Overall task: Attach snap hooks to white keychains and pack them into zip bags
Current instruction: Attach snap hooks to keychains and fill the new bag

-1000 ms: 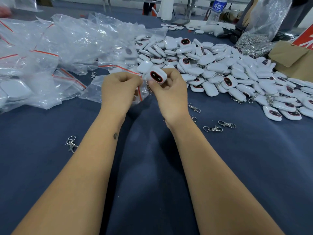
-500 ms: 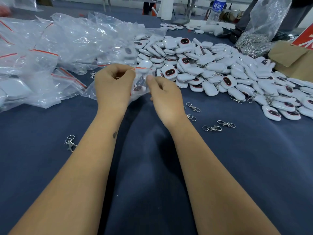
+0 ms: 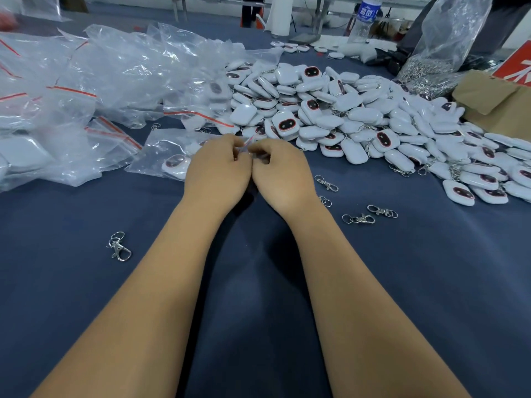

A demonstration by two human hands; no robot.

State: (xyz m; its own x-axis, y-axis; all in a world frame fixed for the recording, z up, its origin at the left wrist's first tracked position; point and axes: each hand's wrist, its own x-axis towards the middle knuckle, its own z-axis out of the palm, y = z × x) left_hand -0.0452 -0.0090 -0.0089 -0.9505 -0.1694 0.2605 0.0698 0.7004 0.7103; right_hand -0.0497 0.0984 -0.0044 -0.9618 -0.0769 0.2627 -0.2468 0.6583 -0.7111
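Note:
My left hand (image 3: pixel 218 170) and my right hand (image 3: pixel 283 173) meet knuckle to knuckle over the blue cloth, both pinching the red-striped mouth of a clear zip bag (image 3: pixel 161 150). A white keychain (image 3: pixel 175 165) with a dark face lies inside that bag, left of my left hand. Behind my hands spreads a big heap of white keychains (image 3: pixel 344 110). Loose metal snap hooks (image 3: pixel 357 219) lie to the right of my right wrist, and one snap hook (image 3: pixel 119 248) lies left of my left forearm.
Filled and empty zip bags (image 3: pixel 86 81) pile up at the left. A clear sack of metal hooks (image 3: pixel 431 64), a cardboard box (image 3: pixel 494 101) and a water bottle (image 3: pixel 365 18) stand at the back right. The blue table cloth (image 3: pixel 258 311) stretches under my forearms.
The keychain went from my right fingers into the zip bag. Both hands came down and together onto the bag's mouth.

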